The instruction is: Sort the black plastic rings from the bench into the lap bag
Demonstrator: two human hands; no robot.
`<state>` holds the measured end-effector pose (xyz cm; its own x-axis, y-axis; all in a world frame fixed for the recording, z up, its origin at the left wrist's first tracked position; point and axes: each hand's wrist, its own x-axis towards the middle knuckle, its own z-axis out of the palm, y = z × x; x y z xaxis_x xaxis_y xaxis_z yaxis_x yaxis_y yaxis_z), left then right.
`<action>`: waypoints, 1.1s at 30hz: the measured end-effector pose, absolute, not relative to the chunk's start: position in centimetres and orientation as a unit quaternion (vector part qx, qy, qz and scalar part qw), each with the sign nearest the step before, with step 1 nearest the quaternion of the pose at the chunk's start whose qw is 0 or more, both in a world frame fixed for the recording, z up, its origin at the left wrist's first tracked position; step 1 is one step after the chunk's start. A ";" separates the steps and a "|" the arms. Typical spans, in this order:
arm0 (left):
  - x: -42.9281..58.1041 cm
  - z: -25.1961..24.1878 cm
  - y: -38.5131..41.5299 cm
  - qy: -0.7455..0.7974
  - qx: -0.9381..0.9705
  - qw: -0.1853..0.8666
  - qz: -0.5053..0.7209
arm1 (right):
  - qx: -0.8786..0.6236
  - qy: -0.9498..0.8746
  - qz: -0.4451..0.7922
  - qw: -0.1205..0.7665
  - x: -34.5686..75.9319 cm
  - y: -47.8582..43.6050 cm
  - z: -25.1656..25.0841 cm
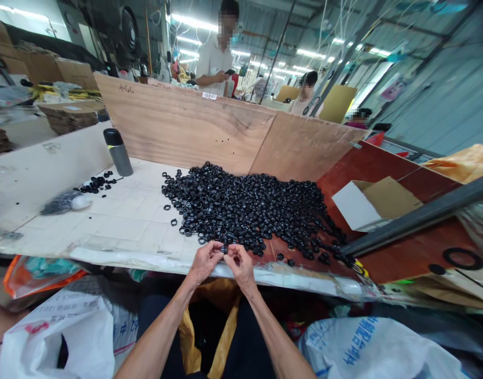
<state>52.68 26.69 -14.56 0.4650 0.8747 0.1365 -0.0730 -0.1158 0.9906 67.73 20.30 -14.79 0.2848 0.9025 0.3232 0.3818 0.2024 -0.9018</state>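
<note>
Both of my hands meet at the front edge of the workbench (138, 242), fingertips pinched round one small black ring-shaped part (224, 249). My left hand (205, 260) grips it from the left, and my right hand (240, 263) from the right. The fingers partly cover it, so its exact shape is hard to make out. Just beyond lies a wide heap of similar black ring-shaped parts (241, 202), with a few loose ones at its left side. Below my hands, an open yellow sack (225, 342) hangs between my knees, dark inside.
A grey bottle (120, 158) stands at the back left, near a small pile of black pieces (97, 184) and a dark bundle (61, 202). Wooden boards (178, 121) wall the bench. An open carton (375, 202) and a slanted metal bar (419, 216) are at right. People stand beyond.
</note>
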 end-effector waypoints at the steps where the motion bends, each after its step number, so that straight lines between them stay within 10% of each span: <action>1: 52.6 -14.5 26.7 0.318 0.628 0.582 0.406 | -0.582 -0.546 0.247 0.550 67.7 20.3 -14.8; 33: 48.4 -16.7 18.1 0.334 0.593 0.650 0.338 | -0.618 -0.477 0.375 0.500 62.7 12.4 -15.1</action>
